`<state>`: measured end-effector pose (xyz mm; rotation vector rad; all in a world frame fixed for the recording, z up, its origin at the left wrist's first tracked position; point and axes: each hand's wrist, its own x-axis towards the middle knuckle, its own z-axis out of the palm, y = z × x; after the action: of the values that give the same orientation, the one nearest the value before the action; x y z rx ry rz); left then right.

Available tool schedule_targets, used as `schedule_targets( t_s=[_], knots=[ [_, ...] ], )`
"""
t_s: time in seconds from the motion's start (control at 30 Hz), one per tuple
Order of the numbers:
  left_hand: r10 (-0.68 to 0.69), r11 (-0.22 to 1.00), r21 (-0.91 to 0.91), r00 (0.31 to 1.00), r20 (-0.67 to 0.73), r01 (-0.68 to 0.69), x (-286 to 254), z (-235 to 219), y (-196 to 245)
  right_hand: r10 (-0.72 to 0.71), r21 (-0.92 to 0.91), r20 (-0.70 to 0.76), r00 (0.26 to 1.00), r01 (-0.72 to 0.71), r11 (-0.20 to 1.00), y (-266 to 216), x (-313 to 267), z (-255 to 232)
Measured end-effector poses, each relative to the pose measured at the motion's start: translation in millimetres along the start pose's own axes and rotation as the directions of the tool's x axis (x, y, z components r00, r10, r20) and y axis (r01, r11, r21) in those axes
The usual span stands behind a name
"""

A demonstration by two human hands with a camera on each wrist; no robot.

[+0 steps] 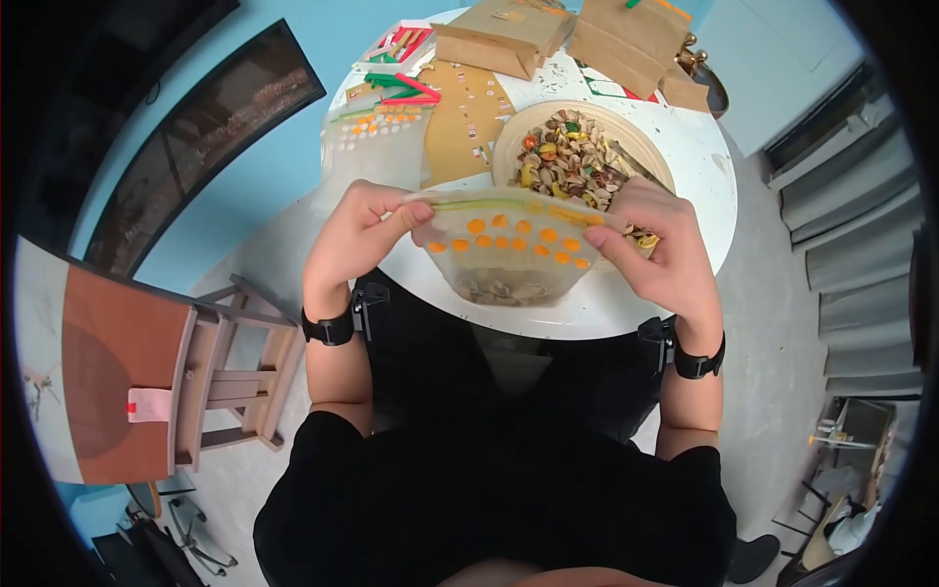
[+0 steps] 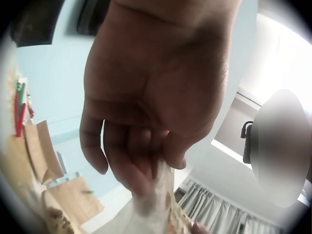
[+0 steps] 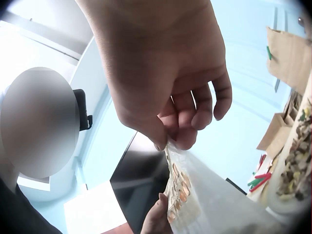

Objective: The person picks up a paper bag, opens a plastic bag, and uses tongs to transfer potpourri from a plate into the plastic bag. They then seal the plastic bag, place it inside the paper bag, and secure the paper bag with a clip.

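Observation:
A translucent zip bag (image 1: 514, 245) with orange dots hangs upright between both hands over the table's front edge. Some darkish pieces show through its lower part. My left hand (image 1: 370, 230) pinches the bag's top left corner between thumb and fingers. At the opposite corner my right hand (image 1: 660, 240) pinches the top edge, thumb toward me. Beyond the bag stands a wide bowl (image 1: 504, 147) heaped with a dried mix (image 1: 577, 161) of shell-like brown pieces with yellow, orange and green bits. A utensil handle (image 1: 631, 161) leans in the bowl, partly behind the right hand.
A second dotted bag (image 1: 372, 152) lies at the table's left. Behind it are red and green clips (image 1: 411, 90) and a tan printed sheet (image 1: 465, 117). Brown paper bags (image 1: 504, 39) stand along the back. A wooden stool (image 1: 249, 367) is on the floor at left.

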<state>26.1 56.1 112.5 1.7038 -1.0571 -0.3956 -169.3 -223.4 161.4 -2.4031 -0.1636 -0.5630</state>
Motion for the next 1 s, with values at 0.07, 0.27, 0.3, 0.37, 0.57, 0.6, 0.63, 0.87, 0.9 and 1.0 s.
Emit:
schedule_targets(
  t_s=[0.07,0.27,0.3,0.37,0.57,0.6,0.63,0.87,0.9,1.0],
  knots=[
    [-0.002,0.999,0.037,0.997,0.075,0.0,13.3,7.7,15.9,-0.071,-0.044,-0.012,0.997,0.071,0.997,-4.7,2.3,-0.1],
    [0.011,0.991,0.12,0.942,0.335,-0.054,58.6,16.9,39.6,0.173,-0.074,0.311,0.935,-0.157,0.985,-6.4,4.1,-10.5],
    [0.043,0.992,0.086,0.904,0.426,-0.088,72.7,3.0,29.6,0.172,-0.034,0.322,0.931,-0.17,0.985,-3.3,3.8,-11.4],
    [0.063,0.998,-0.032,0.887,0.458,-0.054,107.1,-11.2,19.8,0.144,0.02,0.326,0.934,-0.159,0.987,-4.9,-5.2,-21.8],
    [-0.237,0.927,0.286,0.97,-0.057,0.243,255.4,-4.3,-21.1,0.275,0.197,0.232,0.933,-0.322,0.926,-12.8,-43.9,-51.1],
    [-0.296,0.877,0.364,0.95,-0.103,0.313,275.7,2.5,-36.3,0.278,0.218,0.215,0.936,-0.323,0.921,-12.1,-51.8,-51.3],
    [-0.348,0.816,0.437,0.925,-0.15,0.378,294.3,10.3,-51.0,0.282,0.239,0.195,0.939,-0.325,0.915,-9.0,-61.5,-49.1],
    [0.119,0.667,0.738,0.963,-0.241,0.102,328.6,19.8,-147.8,0.344,0.241,0.142,0.928,-0.37,0.897,-13.5,-92.4,-54.8],
    [0.116,0.691,0.714,0.957,-0.267,0.116,318.9,20.3,-136.7,0.353,0.241,0.154,0.923,-0.381,0.893,-14.9,-93.7,-54.1],
    [0.132,0.76,0.634,0.921,-0.368,0.144,288.0,10.5,-99.0,0.314,0.238,0.158,0.936,-0.345,0.908,-15.0,-94.9,-47.4]
  ],
)
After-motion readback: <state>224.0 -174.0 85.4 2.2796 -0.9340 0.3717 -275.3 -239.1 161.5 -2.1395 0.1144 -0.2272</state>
